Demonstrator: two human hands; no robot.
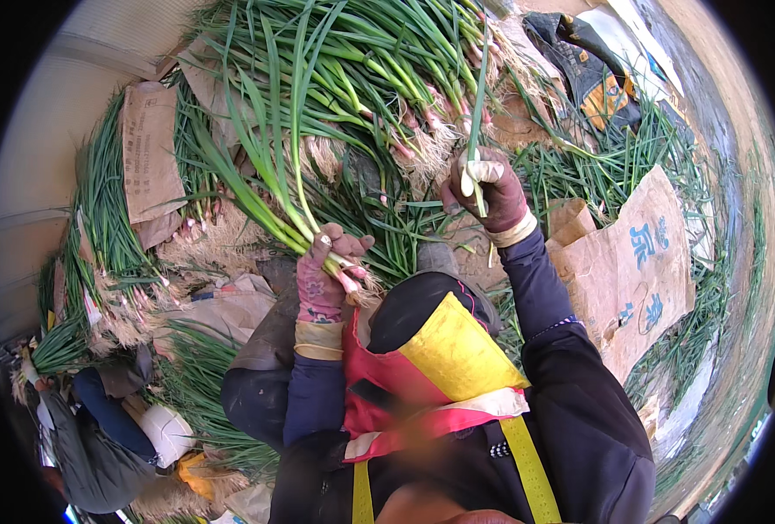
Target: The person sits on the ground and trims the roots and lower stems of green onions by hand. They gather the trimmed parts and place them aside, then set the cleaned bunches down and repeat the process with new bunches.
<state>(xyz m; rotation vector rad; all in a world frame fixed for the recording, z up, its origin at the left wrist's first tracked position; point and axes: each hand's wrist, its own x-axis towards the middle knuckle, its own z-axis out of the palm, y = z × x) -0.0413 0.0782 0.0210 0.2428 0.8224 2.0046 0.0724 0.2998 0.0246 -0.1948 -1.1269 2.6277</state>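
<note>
My left hand (pixel 328 262), in a patterned pink glove, holds a small bunch of green onions (pixel 282 216) just above their pinkish bulbs and stringy roots. Their long leaves point up and to the left. In a dark red glove with pale fingertips, my right hand (pixel 485 187) pinches a single green leaf stalk (pixel 478 111) upright, its pale lower end sticking out below the fingers. The hands are apart. Beyond them lies a large heap of green onions (pixel 361 72), roots towards the right.
More rooted onions (pixel 105 196) are piled at the left, partly under a brown paper sack (pixel 151 150). Another printed sack (pixel 629 268) lies at the right over loose leaves (pixel 597 177). A dark bag (pixel 584 65) lies upper right. At lower left a co-worker (pixel 92 439) holds onions.
</note>
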